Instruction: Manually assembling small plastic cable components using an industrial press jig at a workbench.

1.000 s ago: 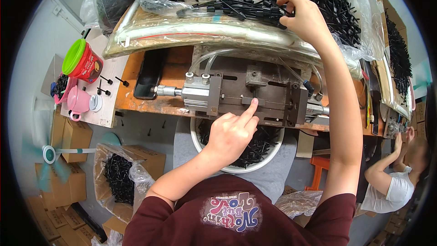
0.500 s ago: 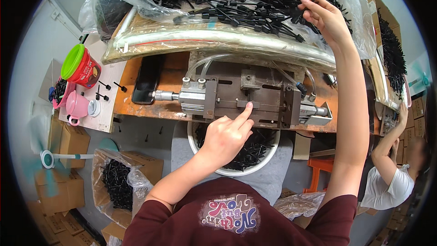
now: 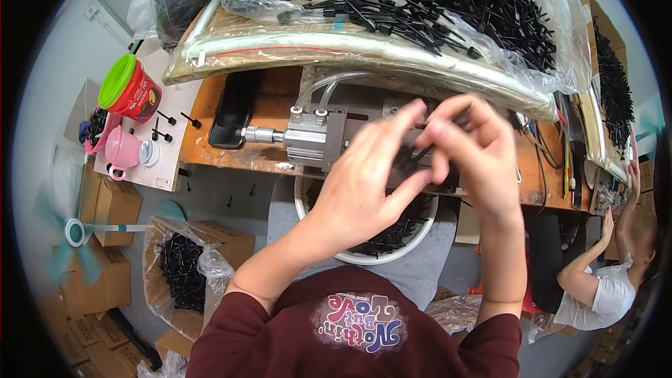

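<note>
Now back from the heap (image 3: 483, 10) along the table's (image 3: 280, 94) far side, with the right hand (image 3: 478, 156) curled, thumb and fingers apparently pinching a thin dark piece (image 3: 413, 159); too blurred to make out its ends. Likewise gone from the middle of the machine (image 3: 306, 141), with the left hand (image 3: 360, 178) raised and half open, thumb spread from the fingers; impossible to tell whether gripping the piece or only close around it. As for the piece, between both hands, above the machine, near the front edge of the table. By judgement, a shift from separate jobs, pressing at the machine and picking at the heap, to joint handling of one piece. Nearly all of the machine's middle now hidden behind the hands, so no telling what sits there. Below the table's front edge, more dark pieces inside the white basket (image 3: 302, 203).
</note>
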The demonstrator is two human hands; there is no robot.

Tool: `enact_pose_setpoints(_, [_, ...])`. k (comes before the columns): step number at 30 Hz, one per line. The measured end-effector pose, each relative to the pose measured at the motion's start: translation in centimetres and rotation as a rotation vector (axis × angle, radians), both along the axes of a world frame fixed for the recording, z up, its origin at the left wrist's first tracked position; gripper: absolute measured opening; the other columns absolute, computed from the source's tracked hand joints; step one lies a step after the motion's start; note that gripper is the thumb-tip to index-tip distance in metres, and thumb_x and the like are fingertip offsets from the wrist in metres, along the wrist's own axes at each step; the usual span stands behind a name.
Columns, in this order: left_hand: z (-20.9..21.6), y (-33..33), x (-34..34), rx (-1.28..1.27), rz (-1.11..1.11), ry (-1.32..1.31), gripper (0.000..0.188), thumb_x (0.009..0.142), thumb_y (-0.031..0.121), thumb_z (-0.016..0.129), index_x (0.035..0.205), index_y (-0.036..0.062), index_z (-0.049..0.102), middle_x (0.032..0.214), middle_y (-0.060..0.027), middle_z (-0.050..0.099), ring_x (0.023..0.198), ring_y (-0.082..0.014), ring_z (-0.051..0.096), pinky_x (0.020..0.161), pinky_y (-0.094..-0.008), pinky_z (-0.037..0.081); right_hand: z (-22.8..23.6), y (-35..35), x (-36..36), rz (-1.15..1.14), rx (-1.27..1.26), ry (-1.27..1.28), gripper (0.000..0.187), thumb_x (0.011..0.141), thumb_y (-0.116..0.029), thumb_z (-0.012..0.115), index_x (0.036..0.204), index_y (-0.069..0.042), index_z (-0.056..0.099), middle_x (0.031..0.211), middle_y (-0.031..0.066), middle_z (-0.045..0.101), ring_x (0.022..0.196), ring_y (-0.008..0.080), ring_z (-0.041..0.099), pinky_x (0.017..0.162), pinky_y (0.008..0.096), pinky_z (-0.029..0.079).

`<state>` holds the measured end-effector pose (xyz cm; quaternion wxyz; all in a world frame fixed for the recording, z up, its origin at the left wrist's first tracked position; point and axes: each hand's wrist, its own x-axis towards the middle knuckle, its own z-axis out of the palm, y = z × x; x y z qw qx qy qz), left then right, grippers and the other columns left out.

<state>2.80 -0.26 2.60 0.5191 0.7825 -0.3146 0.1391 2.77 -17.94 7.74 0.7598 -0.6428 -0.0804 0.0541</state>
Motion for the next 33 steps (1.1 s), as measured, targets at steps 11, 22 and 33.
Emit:
enact_pose_setpoints(11, [-3.3,0.1,-2.2,-0.567,-0.352,1.076,0.024,0.106,0.027,0.045,0.107,0.003,0.048,0.082,-0.0108,0.066,0.075,-0.0165,0.068,0.059,-0.0263,0.056,-5.9,1.7,-5.8,-0.266,-0.77,-0.719,0.041,0.062,-0.009,0.087,0.098,-0.003,0.07,0.1,0.0086,0.066,0.084,0.0247,0.061,0.067,0.0329,0.048])
enact_pose_setpoints(22, [-4.5,1.8,-3.1,-0.361,-0.313,1.197,0.019,0.104,0.019,0.047,0.108,0.0025,0.055,0.068,-0.0033,0.061,0.053,-0.0057,0.053,0.049,-0.0188,0.043,-8.6,1.4,-6.4,-0.204,-0.805,-0.696,0.03,0.073,0.0,0.077,0.1,0.002,0.065,0.101,0.0144,0.065,0.081,0.0284,0.064,0.071,0.0366,0.051])
enact_pose_setpoints(33, [-4.0,3.0,-4.4,-0.648,-0.155,1.039,0.025,0.106,0.028,0.044,0.093,0.0072,0.046,0.072,0.0029,0.04,0.058,-0.0032,0.035,0.049,-0.0188,0.026,-10.3,3.1,-4.8,-0.231,-1.263,-0.743,0.018,0.078,-0.005,0.066,0.095,0.001,0.062,0.125,0.0215,0.063,0.075,0.0225,0.067,0.074,0.0322,0.054])
